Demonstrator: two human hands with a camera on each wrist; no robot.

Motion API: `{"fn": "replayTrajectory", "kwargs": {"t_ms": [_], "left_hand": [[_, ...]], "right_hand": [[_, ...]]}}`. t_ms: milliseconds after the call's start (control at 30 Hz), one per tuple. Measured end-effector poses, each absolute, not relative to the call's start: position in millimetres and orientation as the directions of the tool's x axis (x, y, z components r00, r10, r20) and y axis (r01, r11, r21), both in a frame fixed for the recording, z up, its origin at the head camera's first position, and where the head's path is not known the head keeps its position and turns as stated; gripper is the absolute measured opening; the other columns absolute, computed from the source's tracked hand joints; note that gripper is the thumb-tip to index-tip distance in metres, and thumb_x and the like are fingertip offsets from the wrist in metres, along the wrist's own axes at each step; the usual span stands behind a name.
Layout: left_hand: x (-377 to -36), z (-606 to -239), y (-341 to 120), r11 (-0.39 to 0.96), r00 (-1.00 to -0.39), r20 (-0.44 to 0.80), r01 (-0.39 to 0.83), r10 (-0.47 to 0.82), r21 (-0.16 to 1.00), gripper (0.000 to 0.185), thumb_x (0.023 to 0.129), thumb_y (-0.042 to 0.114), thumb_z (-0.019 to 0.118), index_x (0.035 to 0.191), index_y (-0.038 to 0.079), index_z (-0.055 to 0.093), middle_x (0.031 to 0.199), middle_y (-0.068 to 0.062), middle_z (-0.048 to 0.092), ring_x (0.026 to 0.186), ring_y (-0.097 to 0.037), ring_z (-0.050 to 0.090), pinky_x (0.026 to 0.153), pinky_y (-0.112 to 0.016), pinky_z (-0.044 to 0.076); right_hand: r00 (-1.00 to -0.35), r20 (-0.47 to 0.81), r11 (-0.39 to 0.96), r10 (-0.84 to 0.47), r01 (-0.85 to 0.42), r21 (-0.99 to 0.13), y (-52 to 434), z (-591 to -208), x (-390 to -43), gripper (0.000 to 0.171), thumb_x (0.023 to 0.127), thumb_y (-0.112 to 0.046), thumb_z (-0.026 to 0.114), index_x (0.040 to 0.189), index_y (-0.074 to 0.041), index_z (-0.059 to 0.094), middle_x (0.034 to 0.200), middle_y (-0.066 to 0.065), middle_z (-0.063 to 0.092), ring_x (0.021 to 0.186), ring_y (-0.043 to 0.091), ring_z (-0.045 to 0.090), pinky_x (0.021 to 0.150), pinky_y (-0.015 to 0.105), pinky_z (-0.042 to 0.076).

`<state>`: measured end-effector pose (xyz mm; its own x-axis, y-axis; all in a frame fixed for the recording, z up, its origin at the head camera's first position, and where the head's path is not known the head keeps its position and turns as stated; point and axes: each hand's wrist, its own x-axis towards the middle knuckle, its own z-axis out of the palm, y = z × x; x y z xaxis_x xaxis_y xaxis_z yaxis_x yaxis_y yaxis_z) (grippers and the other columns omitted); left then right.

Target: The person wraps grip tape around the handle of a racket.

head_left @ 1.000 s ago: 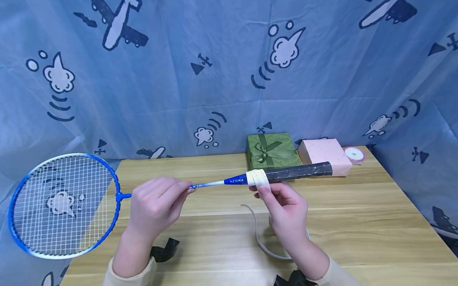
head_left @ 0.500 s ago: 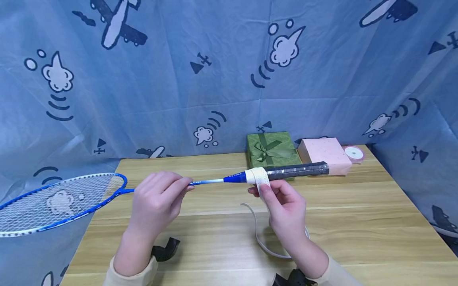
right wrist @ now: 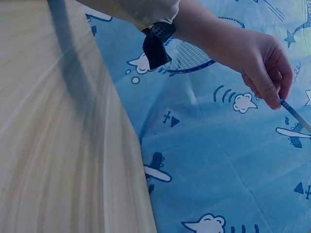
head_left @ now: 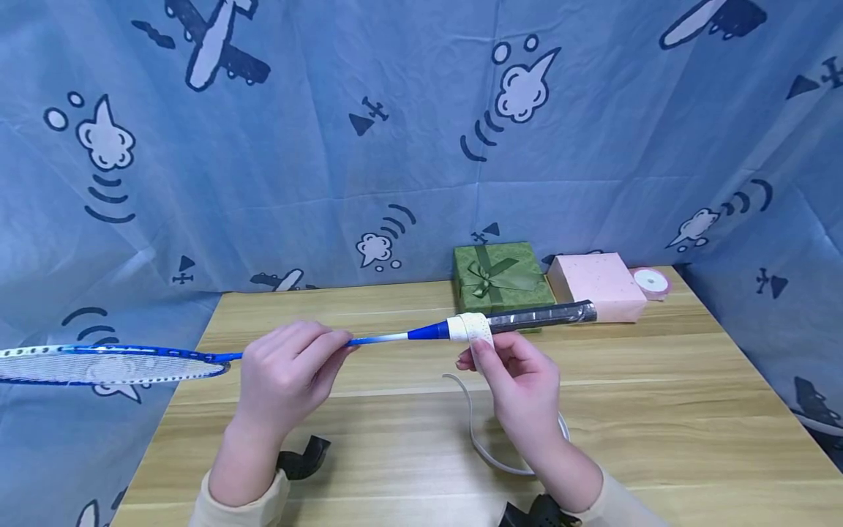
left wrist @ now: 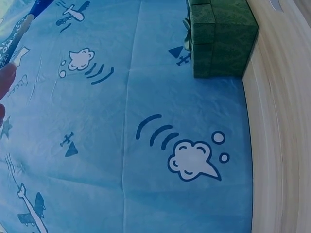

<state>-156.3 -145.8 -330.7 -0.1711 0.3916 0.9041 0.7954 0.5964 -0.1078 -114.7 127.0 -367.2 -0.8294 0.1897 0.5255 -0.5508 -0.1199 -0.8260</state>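
Observation:
A blue and white badminton racket [head_left: 428,331] is held level above the table, its strung head [head_left: 112,365] seen almost edge-on at the left. My left hand [head_left: 290,373] pinches the thin shaft between thumb and fingers. White perforated grip tape [head_left: 470,326] wraps the top of the black handle [head_left: 543,315], beside the blue cone. My right hand [head_left: 520,380] pinches the tape's loose part just below the handle. In the right wrist view the left hand [right wrist: 265,63] shows on the shaft; the left wrist view catches only fingertips [left wrist: 6,80] at its edge.
Behind the handle stand a green gift box [head_left: 503,278] with a bow, a pink box [head_left: 598,285] and a ribbon spool [head_left: 650,282]. A thin white cord-like strip [head_left: 484,450] curves over the wooden table [head_left: 691,410]. A patterned blue curtain [head_left: 421,146] hangs behind.
The racket has turned about its shaft, its head going from face-on to nearly edge-on. The handle end has shifted slightly left. Both hands keep their grasp, with the right moving slightly left.

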Motion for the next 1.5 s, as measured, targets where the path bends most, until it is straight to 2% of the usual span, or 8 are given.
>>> {"fn": "replayTrajectory", "kwargs": {"t_ms": [133,267,567,700,867,1133,1367,1500], "left_hand": [[-156.9,-330.6,-145.5,0.595,-0.164,0.909,0.797,0.384,-0.107,0.023,0.101,0.022,0.069,0.086,0.008,0.078,0.071,0.000,0.069,0.055,-0.018,0.062,0.050,-0.035,0.053],[-157.1,-330.7,-145.8,0.594,-0.170,0.908,0.798,0.382,-0.100,0.024,0.101,0.024,0.069,0.086,0.007,0.077,0.070,0.000,0.070,0.055,-0.017,0.062,0.050,-0.035,0.052],[-157.3,-333.4,-148.9,0.596,-0.227,0.886,0.800,0.405,-0.068,0.026,0.103,0.027,0.067,0.087,0.008,0.076,0.071,-0.001,0.071,0.056,-0.016,0.064,0.049,-0.034,0.053],[-156.7,-335.3,-150.6,0.599,-0.257,0.875,0.799,0.411,-0.046,0.028,0.104,0.030,0.065,0.088,0.009,0.076,0.073,-0.001,0.072,0.058,-0.016,0.067,0.049,-0.034,0.054],[-156.3,-336.5,-151.7,0.590,-0.280,0.869,0.807,0.409,-0.018,0.030,0.104,0.033,0.064,0.088,0.010,0.076,0.074,-0.001,0.074,0.057,-0.015,0.068,0.048,-0.033,0.054],[-156.1,-334.9,-152.4,0.578,-0.281,0.860,0.816,0.426,-0.019,0.031,0.105,0.033,0.063,0.089,0.009,0.076,0.075,-0.001,0.074,0.059,-0.015,0.070,0.049,-0.033,0.055],[-156.0,-334.0,-153.7,0.574,-0.286,0.858,0.819,0.427,-0.013,0.032,0.105,0.033,0.063,0.089,0.009,0.076,0.075,-0.001,0.074,0.059,-0.015,0.070,0.049,-0.032,0.055],[-155.9,-333.9,-154.0,0.568,-0.296,0.854,0.823,0.429,0.000,0.032,0.105,0.033,0.063,0.089,0.009,0.077,0.075,-0.001,0.075,0.058,-0.014,0.069,0.049,-0.031,0.054]], "right_hand": [[-0.832,0.514,-0.091,0.209,-0.540,-0.836,126.4,-366.8,-114.8,0.007,0.096,0.009,0.065,0.089,0.012,0.067,0.077,0.008,0.076,0.069,0.015,0.075,0.072,0.029,0.062],[-0.828,0.519,-0.098,0.210,-0.546,-0.832,126.3,-367.1,-115.2,0.005,0.095,0.013,0.064,0.091,0.012,0.067,0.079,0.008,0.076,0.070,0.015,0.075,0.072,0.028,0.062],[-0.840,0.502,-0.077,0.205,-0.525,-0.847,127.3,-368.0,-116.1,0.006,0.096,0.011,0.065,0.090,0.012,0.067,0.082,0.006,0.077,0.073,0.015,0.076,0.073,0.028,0.062],[-0.823,0.535,-0.091,0.191,-0.558,-0.825,127.5,-368.9,-116.4,0.005,0.094,0.016,0.063,0.091,0.012,0.066,0.090,0.005,0.079,0.078,0.014,0.075,0.074,0.024,0.061],[-0.799,0.565,-0.082,0.205,-0.589,-0.804,127.8,-372.1,-118.1,0.007,0.090,0.019,0.064,0.088,0.013,0.065,0.092,0.002,0.080,0.073,0.011,0.071,0.068,0.019,0.057],[-0.771,0.596,-0.075,0.224,-0.623,-0.778,127.9,-376.2,-121.9,0.009,0.088,0.023,0.063,0.087,0.014,0.065,0.090,0.000,0.079,0.073,0.010,0.072,0.070,0.022,0.060],[-0.807,0.562,-0.131,0.180,-0.586,-0.799,127.5,-375.9,-121.4,0.003,0.093,0.018,0.061,0.095,0.017,0.063,0.092,0.007,0.078,0.079,0.016,0.075,0.074,0.028,0.062],[-0.841,0.512,-0.179,0.174,-0.538,-0.824,128.0,-374.4,-121.2,0.005,0.095,0.015,0.061,0.099,0.014,0.064,0.089,0.008,0.077,0.076,0.017,0.075,0.072,0.029,0.062]]}}
